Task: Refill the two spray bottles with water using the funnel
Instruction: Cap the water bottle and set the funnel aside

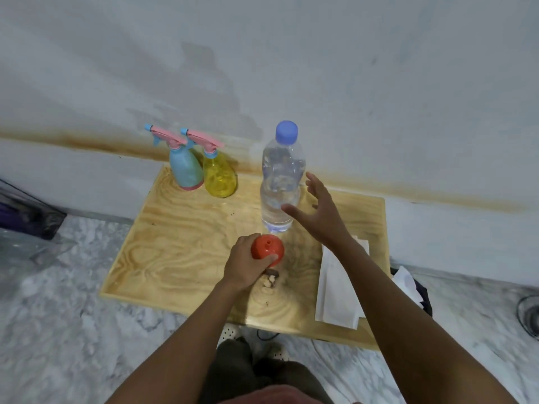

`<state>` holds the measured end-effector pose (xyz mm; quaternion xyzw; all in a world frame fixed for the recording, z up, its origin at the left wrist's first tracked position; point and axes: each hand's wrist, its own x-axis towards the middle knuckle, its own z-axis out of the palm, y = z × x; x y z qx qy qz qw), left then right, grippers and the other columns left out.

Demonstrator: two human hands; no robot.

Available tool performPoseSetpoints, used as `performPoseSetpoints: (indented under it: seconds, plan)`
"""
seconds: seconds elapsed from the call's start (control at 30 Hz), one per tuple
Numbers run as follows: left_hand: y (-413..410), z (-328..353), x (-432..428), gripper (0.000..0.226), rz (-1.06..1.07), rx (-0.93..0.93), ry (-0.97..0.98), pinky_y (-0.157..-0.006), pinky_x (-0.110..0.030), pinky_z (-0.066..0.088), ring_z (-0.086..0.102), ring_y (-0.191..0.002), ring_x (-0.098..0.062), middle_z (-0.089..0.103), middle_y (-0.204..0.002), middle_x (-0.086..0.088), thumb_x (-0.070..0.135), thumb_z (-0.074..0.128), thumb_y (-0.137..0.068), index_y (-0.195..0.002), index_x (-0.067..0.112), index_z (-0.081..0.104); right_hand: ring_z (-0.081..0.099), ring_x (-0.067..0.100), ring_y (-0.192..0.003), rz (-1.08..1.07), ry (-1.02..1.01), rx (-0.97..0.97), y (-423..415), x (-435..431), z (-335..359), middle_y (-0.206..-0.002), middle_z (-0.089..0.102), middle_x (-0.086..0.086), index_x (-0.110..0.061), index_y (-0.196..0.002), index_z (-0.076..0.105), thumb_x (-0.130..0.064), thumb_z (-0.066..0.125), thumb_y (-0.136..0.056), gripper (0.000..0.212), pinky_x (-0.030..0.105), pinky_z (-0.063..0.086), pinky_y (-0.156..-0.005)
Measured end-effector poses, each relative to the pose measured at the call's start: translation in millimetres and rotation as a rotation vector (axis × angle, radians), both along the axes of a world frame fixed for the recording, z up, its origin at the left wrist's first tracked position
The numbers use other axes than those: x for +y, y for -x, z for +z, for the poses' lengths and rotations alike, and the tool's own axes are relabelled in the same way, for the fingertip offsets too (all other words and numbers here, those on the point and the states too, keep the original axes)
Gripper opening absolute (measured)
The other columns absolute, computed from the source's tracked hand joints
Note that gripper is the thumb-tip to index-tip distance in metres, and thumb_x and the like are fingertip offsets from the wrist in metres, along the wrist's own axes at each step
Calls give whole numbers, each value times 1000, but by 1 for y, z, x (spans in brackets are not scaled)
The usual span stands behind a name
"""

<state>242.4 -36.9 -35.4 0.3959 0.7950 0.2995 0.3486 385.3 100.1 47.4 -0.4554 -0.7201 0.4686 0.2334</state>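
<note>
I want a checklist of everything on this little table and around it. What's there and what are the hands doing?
Surface: wooden table, small dark specks.
Job's things: blue spray bottle and yellow spray bottle upright at the back, heads on; capped water bottle upright; orange funnel wide end down.
Clutter: folded white cloth near the right edge.
Grips: left hand on the funnel; right hand open beside the water bottle.
Cables: dark cable under the table.
Surroundings: stained white wall, marble floor.
</note>
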Motion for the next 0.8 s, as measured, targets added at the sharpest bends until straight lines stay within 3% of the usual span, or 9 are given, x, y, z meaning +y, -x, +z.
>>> performPoseSetpoints:
  seconds: [0.13,0.3,0.53,0.7,0.8]
  plan:
    - [-12,-14,6,48,25,69,-8,-96,-31,48,56,-112,-17,58,-116,1,41,75,-80,-126,33,63,44,2,-133,39,-33,30,10,5,-3,-147,46,-11,-30,-147,34,-63,78,-69,95,41,42,-109]
    - [-16,-18,11,31,108,84,-21,-89,-28,49,57,-111,-12,59,-117,8,34,69,-89,-120,28,70,53,-1,-120,-5,-38,106,21,7,2,-125,57,-19,-36,-125,46,-46,82,-74,63,34,46,-103]
    - [0,-14,6,29,204,46,-85,-91,-30,51,62,-105,-13,63,-111,7,31,71,-88,-116,23,73,61,11,-109,46,-43,109,37,16,7,-121,59,-11,-27,-129,41,-47,86,-63,82,40,54,-92]
    - [24,-10,5,30,277,43,-116,-89,-22,45,62,-104,-16,65,-112,-1,26,73,-88,-116,16,73,64,17,-96,-47,-149,104,42,12,3,-108,62,-3,-20,-117,43,-44,86,-65,72,44,55,-81]
    - [38,-8,10,30,309,48,-146,-88,-23,46,63,-104,-18,66,-112,-3,24,73,-88,-117,15,73,64,17,-94,-105,-184,99,42,7,0,-105,60,-5,-20,-114,41,-42,86,-67,69,39,56,-78]
